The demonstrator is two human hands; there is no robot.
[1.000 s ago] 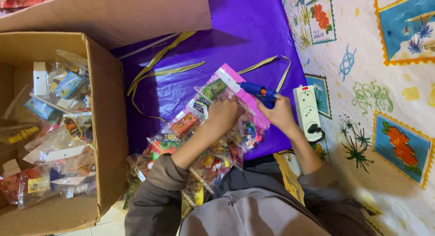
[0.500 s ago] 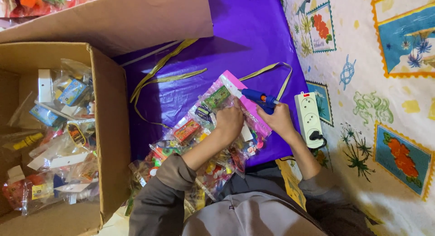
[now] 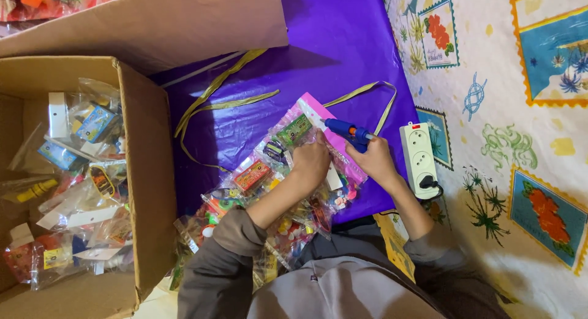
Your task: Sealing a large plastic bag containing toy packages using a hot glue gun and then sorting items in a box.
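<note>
My right hand grips a blue glue gun with its nozzle pointing left at the pink top strip of a clear plastic toy bag. My left hand presses down on that bag, fingers curled over its upper part. The bag holds small colourful toys and lies on top of a pile of similar filled bags on a purple sheet.
An open cardboard box full of packed toy bags stands at the left. A white power strip lies right of my right hand. Gold ribbon curls across the purple sheet. A patterned cloth covers the right side.
Both hands stay on the bag and the glue gun. The glue gun's nozzle has shifted slightly left along the pink strip.
</note>
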